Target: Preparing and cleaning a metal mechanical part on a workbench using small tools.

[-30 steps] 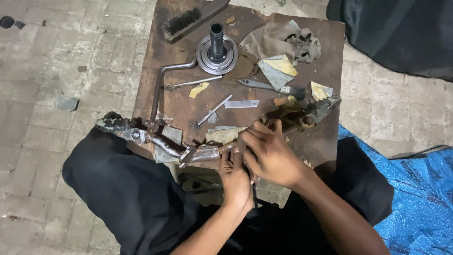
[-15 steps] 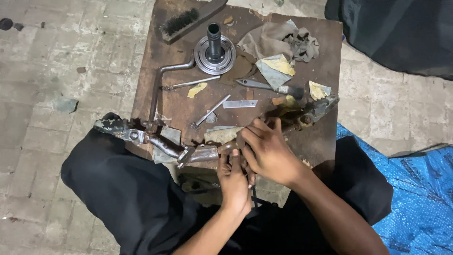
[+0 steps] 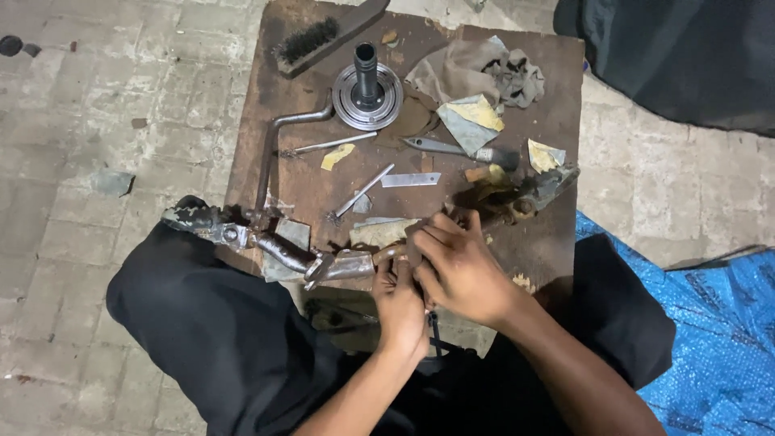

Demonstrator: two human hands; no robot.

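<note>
A long, grimy metal lever assembly (image 3: 266,246) lies across the near edge of the brown bench (image 3: 557,242), its left end overhanging the person's knee, so the bench bears its weight. The left hand (image 3: 401,303) comes up from below, fingers closed on the assembly's middle section to steady it. The right hand (image 3: 458,266) lies over the same spot, fingers curled on a small part, though its grip is partly hidden. A flanged hub (image 3: 367,90) and a wire brush (image 3: 311,39) lie well apart at the far edge.
</note>
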